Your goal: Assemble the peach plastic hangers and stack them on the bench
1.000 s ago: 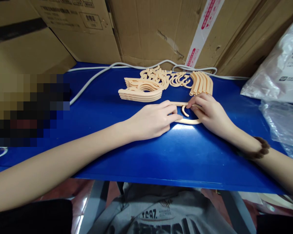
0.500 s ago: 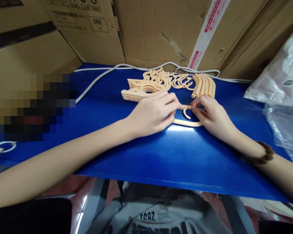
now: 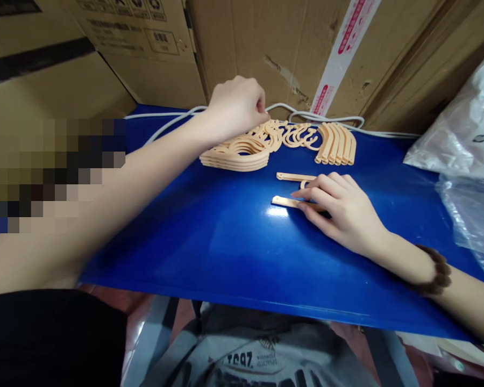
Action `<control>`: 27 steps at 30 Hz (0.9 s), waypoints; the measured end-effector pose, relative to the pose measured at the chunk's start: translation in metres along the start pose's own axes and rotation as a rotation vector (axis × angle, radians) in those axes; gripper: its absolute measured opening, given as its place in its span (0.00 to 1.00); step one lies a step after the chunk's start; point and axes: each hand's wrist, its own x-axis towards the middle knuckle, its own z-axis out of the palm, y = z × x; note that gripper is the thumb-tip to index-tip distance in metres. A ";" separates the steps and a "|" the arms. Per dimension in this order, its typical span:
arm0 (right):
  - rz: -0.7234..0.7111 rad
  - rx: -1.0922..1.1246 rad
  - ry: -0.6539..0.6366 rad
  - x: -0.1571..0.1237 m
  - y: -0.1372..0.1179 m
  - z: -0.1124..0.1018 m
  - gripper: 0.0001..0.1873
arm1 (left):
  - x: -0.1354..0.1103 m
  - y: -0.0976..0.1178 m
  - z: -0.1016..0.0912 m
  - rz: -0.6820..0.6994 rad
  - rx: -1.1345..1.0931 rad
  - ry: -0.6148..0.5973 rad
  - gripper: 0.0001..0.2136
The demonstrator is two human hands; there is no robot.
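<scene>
My right hand (image 3: 341,207) lies flat with its fingers stretched over a peach plastic hanger piece (image 3: 288,202) on the blue table (image 3: 210,242). My left hand (image 3: 236,105) is raised at the far side of the table, fingers curled in a pinch above a pile of small peach hooks (image 3: 266,131). What the pinch holds, if anything, is hidden. A stack of curved peach hanger parts (image 3: 234,156) lies just below that hand. A row of curved peach bars (image 3: 336,142) sits to the right of the hooks.
Cardboard boxes (image 3: 242,48) wall the back of the table. A white cable (image 3: 173,121) runs along the back edge. Clear plastic bags (image 3: 463,161) crowd the right side. A blurred patch covers the left.
My left hand has let go of the hanger piece near my right hand and reached back to the pile of hooks. My right hand has flattened onto the piece.
</scene>
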 end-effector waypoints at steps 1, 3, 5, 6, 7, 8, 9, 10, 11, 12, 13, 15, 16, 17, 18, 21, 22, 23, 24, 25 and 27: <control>0.001 0.011 -0.009 0.000 0.000 0.000 0.10 | 0.007 -0.004 0.007 -0.080 0.023 -0.040 0.07; -0.002 0.026 -0.019 -0.001 0.000 0.001 0.10 | 0.019 -0.011 0.020 -0.087 0.016 -0.094 0.12; -0.008 0.034 -0.021 -0.001 0.000 0.002 0.10 | 0.028 -0.016 0.030 -0.098 0.017 -0.142 0.18; -0.010 0.037 -0.020 -0.001 0.000 0.002 0.10 | 0.031 -0.018 0.034 -0.098 0.015 -0.156 0.20; -0.010 0.039 -0.021 -0.001 0.000 0.002 0.10 | 0.033 -0.020 0.036 -0.098 0.008 -0.172 0.21; -0.009 0.041 -0.021 -0.001 -0.001 0.002 0.10 | 0.035 -0.022 0.037 -0.102 0.000 -0.189 0.22; -0.009 0.044 -0.023 -0.001 -0.001 0.002 0.11 | 0.037 -0.024 0.037 -0.104 -0.009 -0.210 0.22; -0.009 0.047 -0.023 -0.001 -0.001 0.002 0.11 | 0.037 -0.026 0.036 -0.111 -0.017 -0.235 0.23; -0.009 0.051 -0.024 -0.001 0.000 0.002 0.11 | 0.038 -0.028 0.035 -0.116 -0.025 -0.260 0.24; -0.011 0.053 -0.022 -0.001 0.000 0.002 0.10 | 0.039 -0.029 0.033 -0.121 -0.032 -0.284 0.25; -0.013 0.055 -0.018 -0.001 0.000 0.002 0.10 | 0.039 -0.031 0.032 -0.124 -0.041 -0.307 0.26; -0.017 0.053 -0.013 0.000 0.000 0.002 0.10 | 0.040 -0.033 0.031 -0.120 -0.064 -0.337 0.27; -0.018 0.051 -0.013 0.000 -0.001 0.002 0.10 | 0.040 -0.034 0.031 -0.115 -0.077 -0.347 0.27; -0.017 0.049 -0.016 0.000 -0.001 0.002 0.10 | 0.040 -0.034 0.032 -0.113 -0.088 -0.348 0.27; -0.016 0.048 -0.020 0.000 -0.001 0.002 0.10 | 0.040 -0.035 0.033 -0.119 -0.094 -0.350 0.26; -0.011 0.054 -0.028 0.000 -0.001 0.002 0.10 | 0.037 -0.037 0.039 -0.122 -0.121 -0.348 0.23; -0.011 0.058 -0.029 0.000 -0.001 0.002 0.11 | 0.037 -0.039 0.041 -0.112 -0.133 -0.340 0.21; -0.013 0.061 -0.029 0.000 0.000 0.002 0.11 | 0.036 -0.041 0.042 -0.089 -0.151 -0.326 0.20; -0.015 0.065 -0.028 0.000 0.000 0.003 0.11 | 0.036 -0.043 0.043 -0.057 -0.170 -0.304 0.20; -0.016 0.067 -0.028 -0.001 0.000 0.003 0.11 | 0.036 -0.045 0.043 -0.020 -0.186 -0.272 0.20; -0.014 0.067 -0.030 -0.001 0.000 0.003 0.11 | 0.037 -0.045 0.039 0.132 -0.235 -0.197 0.21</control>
